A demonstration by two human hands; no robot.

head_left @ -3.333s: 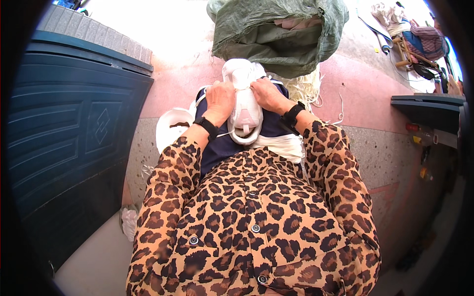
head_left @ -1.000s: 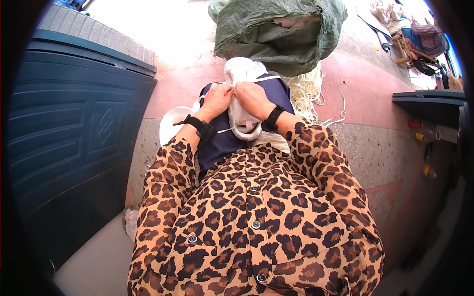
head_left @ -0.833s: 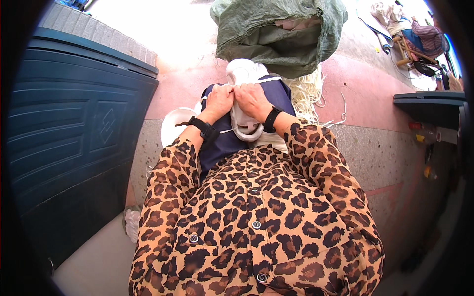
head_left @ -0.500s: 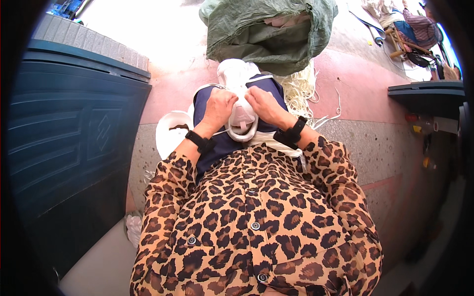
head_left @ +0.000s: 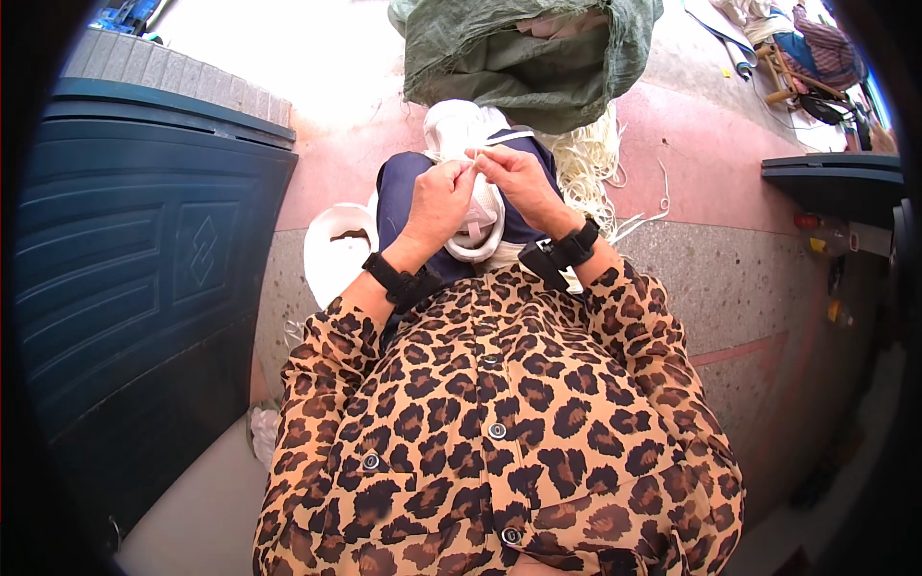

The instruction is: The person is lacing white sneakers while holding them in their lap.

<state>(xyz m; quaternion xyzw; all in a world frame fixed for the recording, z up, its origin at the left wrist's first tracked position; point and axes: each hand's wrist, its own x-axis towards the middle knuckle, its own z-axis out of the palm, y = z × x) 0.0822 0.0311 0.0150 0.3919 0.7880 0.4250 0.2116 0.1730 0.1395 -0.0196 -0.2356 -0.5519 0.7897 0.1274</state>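
A white shoe point(head_left: 455, 125) rests on my lap between my dark blue trouser legs, its heel opening point(head_left: 474, 244) toward me. Above its middle, my left hand point(head_left: 441, 200) and my right hand point(head_left: 521, 184) meet with fingertips pinched together. A thin white shoelace point(head_left: 507, 138) runs by the right fingers, and both hands appear closed on it. My fingers and wrists cover much of the shoe's upper, so how the lace is threaded cannot be seen. Black bands circle both wrists.
A green woven sack point(head_left: 519, 86) gapes just beyond my knees. Cream laces point(head_left: 589, 168) lie heaped at its right. On my left are a white hollow object point(head_left: 331, 252) and a dark blue panelled door point(head_left: 144, 221). A dark ledge point(head_left: 831, 178) juts in at right.
Both hands have risen off the shoe's tongue and come together, fingertips now nearly touching. The right hand has turned inward toward the left one. The shoe stays on my lap.
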